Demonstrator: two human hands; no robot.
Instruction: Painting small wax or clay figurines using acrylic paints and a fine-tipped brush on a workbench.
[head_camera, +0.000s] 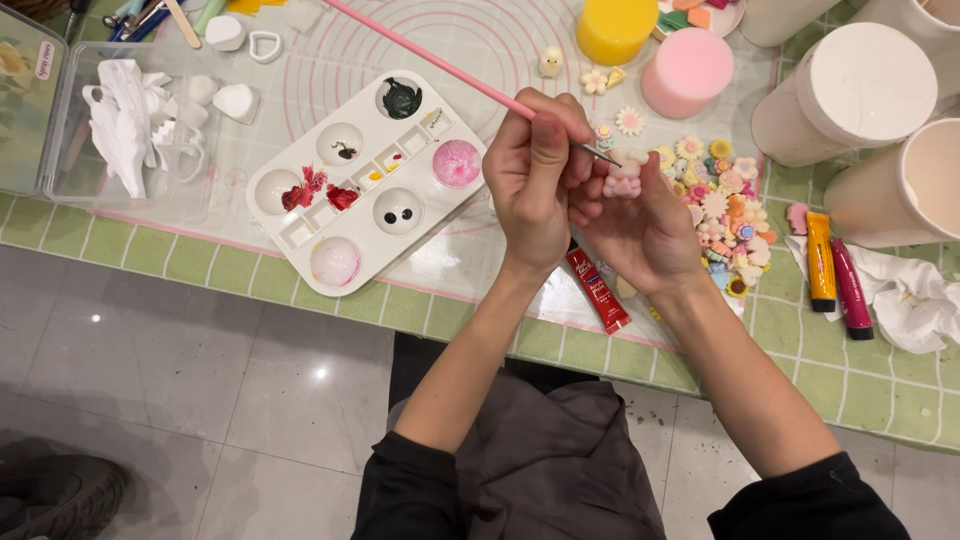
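while left hand (540, 185) holds one paintbrush (455, 75), right hand (645, 235) one figurine (625, 178)

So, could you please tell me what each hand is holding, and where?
The left hand pinches a pink paintbrush near its bristle end; the right hand grips a small pink figurine by its lower body.

we are seeing the palette (365, 180) lying on the counter (870, 380) left of the figurine (624, 177), the paint tube (598, 290) lying before it, and the charm pile (725, 215) sitting right of it.
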